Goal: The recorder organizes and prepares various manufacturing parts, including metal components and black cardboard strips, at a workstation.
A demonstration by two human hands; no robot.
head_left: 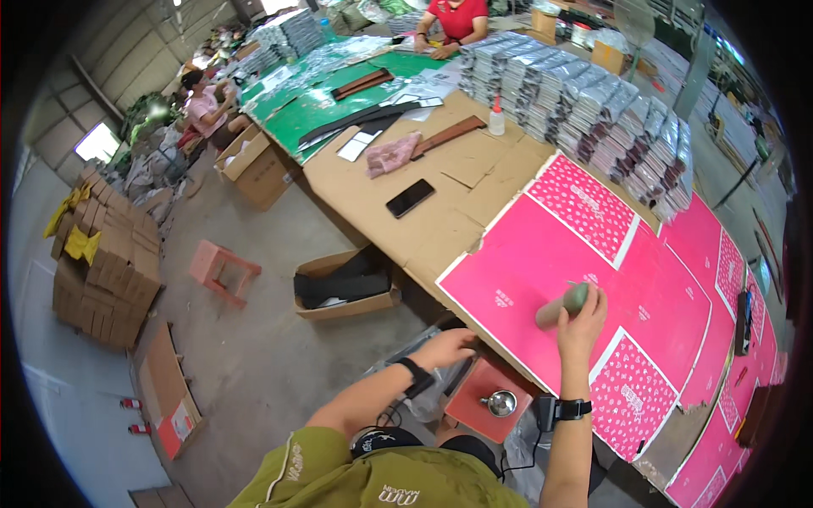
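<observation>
My right hand [583, 320] grips a short grey-green roller [561, 306] and presses it on a large pink printed sheet [525, 271] lying on the cardboard-covered table [373, 190]. My left hand [447, 347] hangs off the table's front edge, fingers loosely apart, holding nothing, just above clear plastic wrapping [423, 398]. A red stool [478, 396] with a small metal bowl [500, 403] stands below, between my arms.
More pink sheets [711, 279] run along the table to the right. Stacks of wrapped packets [584, 106], a glue bottle [496, 120], a black phone [410, 198] and a pink cloth [389, 155] lie farther back. An open carton [345, 284] and a pink stool [223, 269] sit on the floor. Other people work at the far end.
</observation>
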